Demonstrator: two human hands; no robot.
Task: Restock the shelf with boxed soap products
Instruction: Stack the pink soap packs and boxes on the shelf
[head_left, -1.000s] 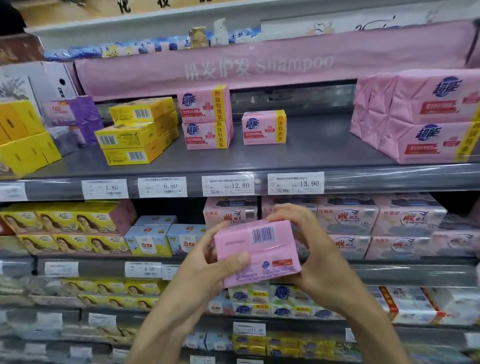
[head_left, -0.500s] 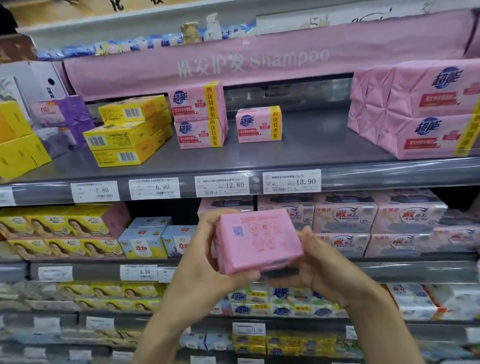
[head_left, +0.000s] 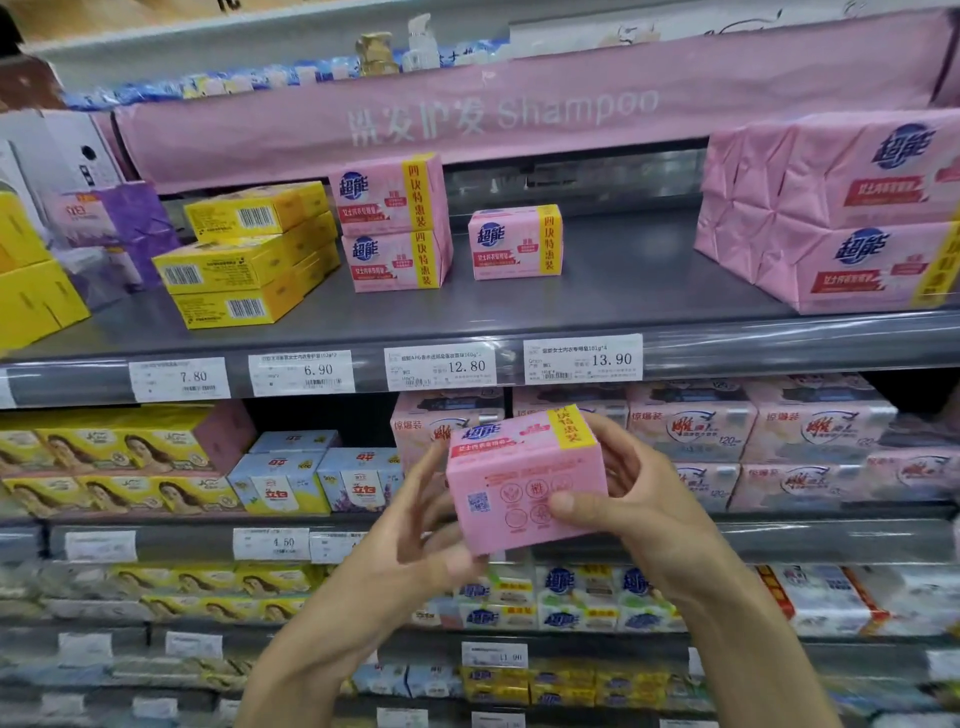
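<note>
Right hand: we are gripping the box with our right hand, the thumb lying across the face turned to us and the fingers wrapping its right side.
Left hand: we are steadying the box's lower left corner with our left hand. The fingers are nearly straight and spread, so this hand is propping rather than clamping.
Why held so: the box is tilting, its branded face with the yellow strip pointing up and away from us. We are probably lining that face up to match the stock already out.
Box position: it is sitting between the two hands, touching both. It is hanging in front of the lower rows, below the shelf edge and roughly under the 13.90 tag.
Shelf stock: a lone box of the same kind is standing upright, label forward, near a pink stack of two, so that shoppers are reading the brand.
Likely spot: we are judging the bare grey stretch right of the lone box as the place to fill, up and away from the hands.
</note>
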